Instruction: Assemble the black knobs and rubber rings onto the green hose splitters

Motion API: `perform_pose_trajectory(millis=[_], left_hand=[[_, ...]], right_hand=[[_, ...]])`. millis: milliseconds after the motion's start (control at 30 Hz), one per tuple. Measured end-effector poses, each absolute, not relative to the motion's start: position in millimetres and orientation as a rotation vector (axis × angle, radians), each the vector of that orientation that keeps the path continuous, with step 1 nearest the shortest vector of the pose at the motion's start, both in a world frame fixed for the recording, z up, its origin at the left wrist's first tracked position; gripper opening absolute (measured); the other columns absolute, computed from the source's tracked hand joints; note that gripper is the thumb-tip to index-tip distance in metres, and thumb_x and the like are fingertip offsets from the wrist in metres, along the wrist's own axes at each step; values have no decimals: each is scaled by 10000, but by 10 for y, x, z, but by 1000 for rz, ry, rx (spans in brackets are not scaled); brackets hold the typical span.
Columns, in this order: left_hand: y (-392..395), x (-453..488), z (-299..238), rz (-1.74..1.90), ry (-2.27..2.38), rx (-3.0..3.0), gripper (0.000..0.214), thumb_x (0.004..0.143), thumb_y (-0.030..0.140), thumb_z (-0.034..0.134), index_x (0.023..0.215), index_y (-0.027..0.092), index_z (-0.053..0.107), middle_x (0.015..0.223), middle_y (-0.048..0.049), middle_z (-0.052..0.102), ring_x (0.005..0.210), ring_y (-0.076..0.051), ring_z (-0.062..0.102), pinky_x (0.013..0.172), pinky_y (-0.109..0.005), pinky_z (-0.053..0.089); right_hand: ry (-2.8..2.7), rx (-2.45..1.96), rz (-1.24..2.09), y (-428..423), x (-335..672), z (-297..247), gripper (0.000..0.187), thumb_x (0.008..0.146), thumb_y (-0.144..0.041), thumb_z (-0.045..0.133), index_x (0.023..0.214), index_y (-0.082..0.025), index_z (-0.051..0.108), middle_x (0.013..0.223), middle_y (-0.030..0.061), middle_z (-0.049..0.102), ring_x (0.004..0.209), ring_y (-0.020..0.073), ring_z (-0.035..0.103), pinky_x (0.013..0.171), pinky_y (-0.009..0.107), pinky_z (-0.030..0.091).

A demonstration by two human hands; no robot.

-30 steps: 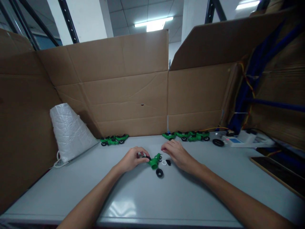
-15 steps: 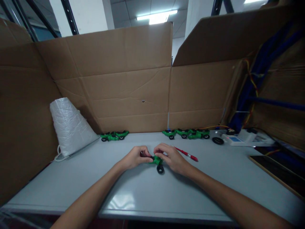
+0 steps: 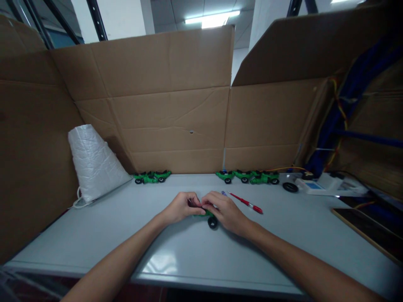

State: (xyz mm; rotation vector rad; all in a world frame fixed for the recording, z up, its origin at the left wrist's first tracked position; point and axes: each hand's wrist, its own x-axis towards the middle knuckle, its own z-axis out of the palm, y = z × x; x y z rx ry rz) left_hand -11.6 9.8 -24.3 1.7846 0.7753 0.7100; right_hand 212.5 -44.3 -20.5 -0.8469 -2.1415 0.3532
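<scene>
Both hands meet over a green toy car (image 3: 208,213) with black wheels, just above the middle of the table. My left hand (image 3: 184,207) is closed, its thumb and fingers pinching the car's left part. My right hand (image 3: 224,211) lies over the car's right part, fingertips closed close to the left ones. Much of the car is hidden behind the fingers. One black wheel (image 3: 213,222) shows below, facing me. Whether the right fingertips pinch a small part on top of the car is hidden.
Several green toy cars (image 3: 264,178) stand along the cardboard wall (image 3: 170,138), in left and right groups. A red screwdriver (image 3: 248,204) lies right of my hands. At the right are a black ring (image 3: 290,187) and a power strip (image 3: 317,186); a white foam-wrapped bundle (image 3: 94,167) stands left.
My right hand's fingertips have shifted slightly left over the car, covering more of its green body. My left hand stays on the car. The camera view has moved a little.
</scene>
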Motion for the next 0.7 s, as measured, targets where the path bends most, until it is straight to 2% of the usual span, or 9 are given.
perform_pose_trajectory(millis=[200,400,700], left_hand=[[107,-109,-232,766,776,1890,538,670,564,960,794,135,660,828,-26,712,708,-132,600,661,-244,442],[107,-109,-244,734,800,1849,535,664,558,963,784,136,656,769,-19,705,681,-133,591,648,-245,424],[131,-120,-224,704,786,1867,490,697,522,954,817,127,692,764,-21,707,670,-135,591,643,-253,429]], right_hand=[[-2194,-838,248,-424,2118,-248,208,1130,-255,470,1056,-243,664,1024,86,703,985,255,629,876,385,491],[-2238,-839,210,-409,2125,-271,214,1134,-253,465,1069,-238,668,1019,84,699,984,259,623,864,375,483],[-2200,-836,342,-405,2187,-221,192,1123,-252,507,1059,-240,688,1028,66,697,1004,239,626,886,356,468]])
